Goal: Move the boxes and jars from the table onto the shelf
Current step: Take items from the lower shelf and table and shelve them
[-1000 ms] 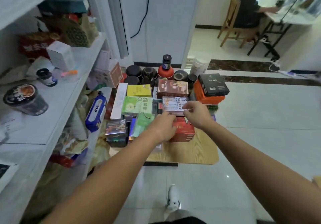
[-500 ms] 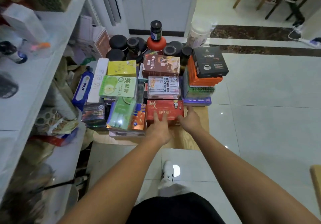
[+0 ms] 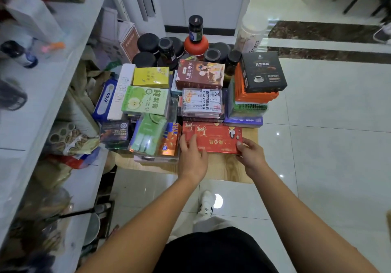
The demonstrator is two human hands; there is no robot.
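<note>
Right hand (image 3: 250, 156) shifted to red box (image 3: 213, 138) corner, gripping; left hand (image 3: 192, 158) flat atop.

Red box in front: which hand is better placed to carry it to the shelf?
Probably left: the left hand lies on the end of the red box nearest the shelf; the right hand pinches its opposite corner.

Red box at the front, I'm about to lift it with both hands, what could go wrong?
1. The clear coffee box sits tight behind the red box; lifting could drag or tip it.
2. The left hand works right beside the orange foil box, which might get nudged forward.
3. The right hand holds only a corner, so the box may tilt.
</note>
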